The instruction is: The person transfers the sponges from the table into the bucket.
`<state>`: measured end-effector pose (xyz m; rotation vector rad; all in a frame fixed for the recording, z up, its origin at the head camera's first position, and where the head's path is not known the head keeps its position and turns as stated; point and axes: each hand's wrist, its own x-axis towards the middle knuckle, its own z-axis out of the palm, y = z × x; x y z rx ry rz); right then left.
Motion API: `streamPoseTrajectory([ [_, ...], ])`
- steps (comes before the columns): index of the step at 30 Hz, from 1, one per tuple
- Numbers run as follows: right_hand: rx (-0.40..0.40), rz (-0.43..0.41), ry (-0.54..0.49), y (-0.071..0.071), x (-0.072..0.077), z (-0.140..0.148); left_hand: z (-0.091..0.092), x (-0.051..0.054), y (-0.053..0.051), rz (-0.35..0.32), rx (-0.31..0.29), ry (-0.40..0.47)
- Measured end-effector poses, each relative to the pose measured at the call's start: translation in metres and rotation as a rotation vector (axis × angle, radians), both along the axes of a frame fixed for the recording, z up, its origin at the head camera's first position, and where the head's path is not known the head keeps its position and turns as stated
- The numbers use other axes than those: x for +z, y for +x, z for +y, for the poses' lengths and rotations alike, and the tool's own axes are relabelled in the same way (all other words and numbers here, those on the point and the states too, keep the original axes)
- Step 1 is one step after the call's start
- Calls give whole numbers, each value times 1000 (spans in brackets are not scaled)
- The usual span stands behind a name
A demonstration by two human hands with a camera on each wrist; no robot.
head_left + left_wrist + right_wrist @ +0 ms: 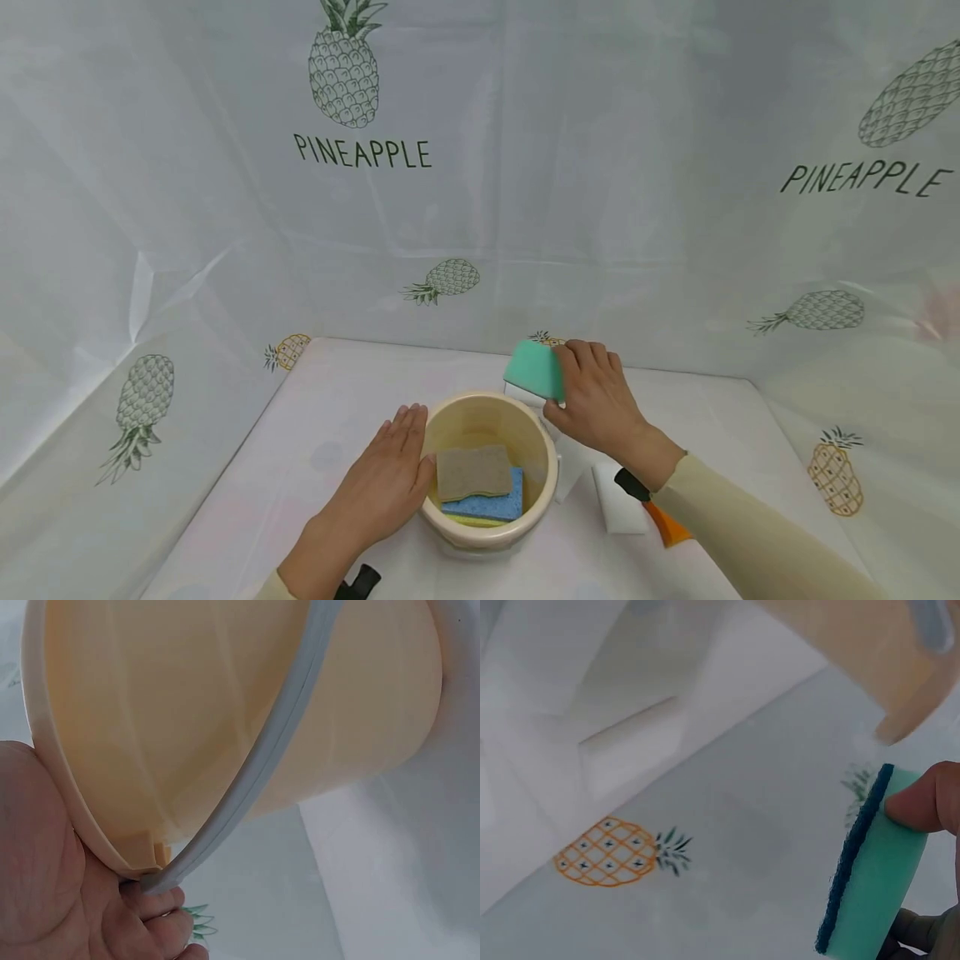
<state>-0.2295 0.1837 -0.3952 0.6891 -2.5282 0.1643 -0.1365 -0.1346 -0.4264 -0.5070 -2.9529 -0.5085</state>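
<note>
A cream bucket (pixel 489 533) stands on the table, its grey handle (pixel 262 765) hanging down one side in the left wrist view. Inside lie a grey-tan sponge (pixel 474 472) on top, a blue sponge (pixel 487 505) below it and something yellow (pixel 476 522) underneath. My left hand (pixel 375 492) rests against the bucket's left rim with fingers straight. Above and beyond the bucket's right rim, my right hand (pixel 600 404) pinches a green sponge (pixel 536 370) between thumb and fingers. The sponge's dark scouring side (pixel 855 859) shows in the right wrist view.
To the bucket's right lie a white sponge-like block (pixel 621 504) and an orange item (pixel 670 527) partly under the right forearm. Another white item (pixel 523 394) shows behind the bucket, partly hidden. A pineapple-printed sheet (pixel 600 208) hangs around the table's back and sides.
</note>
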Motion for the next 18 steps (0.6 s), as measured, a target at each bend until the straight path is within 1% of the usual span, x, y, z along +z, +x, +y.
streamPoseTrajectory([
  [3, 46, -2, -8, 6, 5, -8, 0, 0, 0, 8, -3, 2],
  [7, 117, -14, 0, 15, 8, -20, 0, 0, 1, 5, -3, 1],
  [11, 177, -36, 22, 20, 8, -32, 0, 1, 1, -6, 0, 9],
  [18, 242, -91, 78, 25, 3, -47, 1, 2, 1, -18, 5, 25],
])
